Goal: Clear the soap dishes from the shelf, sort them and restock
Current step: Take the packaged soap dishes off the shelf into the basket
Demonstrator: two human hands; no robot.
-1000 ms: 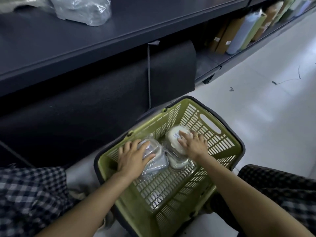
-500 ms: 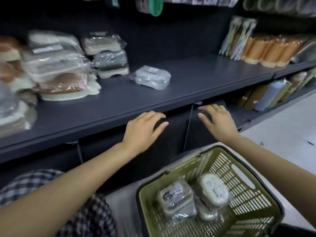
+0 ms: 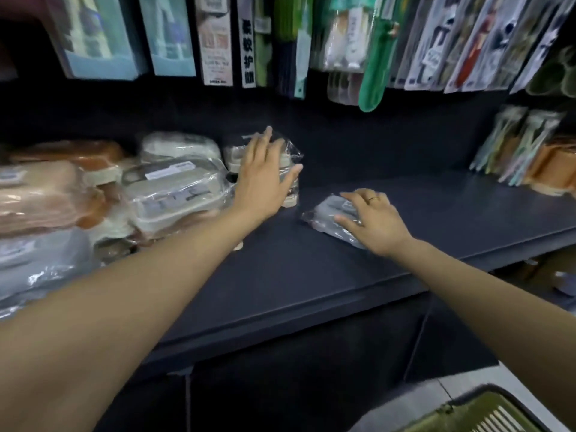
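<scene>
Plastic-wrapped soap dishes lie on the dark shelf. My left hand reaches to a small stack of two wrapped dishes at the back of the shelf, fingers spread against its wrap and not closed around it. My right hand rests on a single grey wrapped soap dish lying flat mid-shelf, thumb on its near side and fingers over its top. The green basket shows only as a corner at the bottom right.
Piles of wrapped dishes fill the shelf's left: white ones, brown ones, grey ones. Packaged goods hang above. Toothbrush packs stand at the far right. A lower shelf sits below.
Both hands left the dishes in the basket, rose past the shelf edge and now reach onto the shelf. The view tilted up, so the basket dropped almost out of sight.
</scene>
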